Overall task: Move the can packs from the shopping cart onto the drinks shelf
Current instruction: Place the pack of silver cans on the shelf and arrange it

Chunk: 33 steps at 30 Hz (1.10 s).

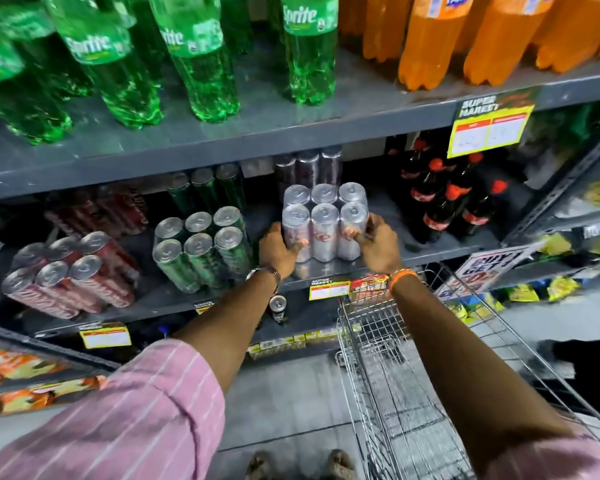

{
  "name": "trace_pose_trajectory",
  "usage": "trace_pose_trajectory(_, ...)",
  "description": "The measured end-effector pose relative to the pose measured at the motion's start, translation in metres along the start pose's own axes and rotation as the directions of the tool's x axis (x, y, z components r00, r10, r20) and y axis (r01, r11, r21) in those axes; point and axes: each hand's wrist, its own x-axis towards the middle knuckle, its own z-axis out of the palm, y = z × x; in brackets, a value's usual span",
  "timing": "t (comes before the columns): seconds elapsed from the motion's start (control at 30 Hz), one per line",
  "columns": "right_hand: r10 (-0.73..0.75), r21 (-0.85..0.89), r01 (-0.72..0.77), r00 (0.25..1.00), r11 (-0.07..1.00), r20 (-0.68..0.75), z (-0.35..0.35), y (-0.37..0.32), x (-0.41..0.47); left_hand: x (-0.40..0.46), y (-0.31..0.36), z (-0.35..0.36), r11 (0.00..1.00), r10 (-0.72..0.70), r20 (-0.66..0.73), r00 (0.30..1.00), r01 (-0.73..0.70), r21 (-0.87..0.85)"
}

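A shrink-wrapped pack of silver cans (324, 223) stands on the grey drinks shelf (430, 258), near its front edge. My left hand (278, 249) grips the pack's left side and my right hand (378, 245) grips its right side. To the left on the same shelf stand a pack of green cans (201, 247) and a pack of red cans (70, 271). The wire shopping cart (395, 358) is below my right arm; its basket looks bare where I can see into it.
Green Sprite bottles (194, 57) and orange Fanta bottles (430, 39) fill the shelf above. Dark cola bottles (444, 202) stand right of the silver pack, more cans behind it. Price tags hang on shelf edges. Snack packets lie at left and right. A single can (278, 308) sits on the lower shelf.
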Motion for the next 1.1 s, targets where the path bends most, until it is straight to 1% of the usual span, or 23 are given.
trace_pose_trajectory(0.1,-0.014,-0.051,0.018,0.997,0.999,0.074,-0.008,-0.005,0.006,-0.005,-0.003,0.002,1.0,-0.004,-0.027,1.0,0.004,-0.017)
trace_pose_trajectory(0.23,-0.041,-0.082,0.053,0.989,0.995,0.144,-0.011,0.016,0.028,-0.01,-0.004,0.006,0.997,-0.051,-0.069,0.996,0.047,-0.056)
trace_pose_trajectory(0.33,-0.032,-0.105,0.045,0.992,0.993,0.121,-0.014,-0.001,0.017,-0.007,-0.006,0.009,0.993,-0.084,-0.053,0.995,0.079,-0.085)
trace_pose_trajectory(0.4,-0.052,-0.129,0.067,0.992,0.989,0.116,-0.014,0.0,0.016,-0.004,-0.007,0.009,0.992,-0.094,-0.034,0.995,0.091,-0.087)
trace_pose_trajectory(0.77,-0.057,-0.159,0.076,0.991,0.984,0.121,-0.016,0.001,0.012,-0.006,-0.007,0.007,0.994,-0.084,-0.025,0.996,0.082,-0.072)
trace_pose_trajectory(0.97,-0.064,-0.141,0.082,0.989,0.987,0.13,-0.016,0.0,0.012,-0.007,-0.008,0.008,0.992,-0.09,-0.028,0.996,0.087,-0.092)
trace_pose_trajectory(1.1,-0.077,-0.141,0.096,0.989,0.985,0.129,-0.016,0.002,0.011,-0.01,-0.003,0.006,0.995,-0.087,-0.036,0.996,0.085,-0.052)
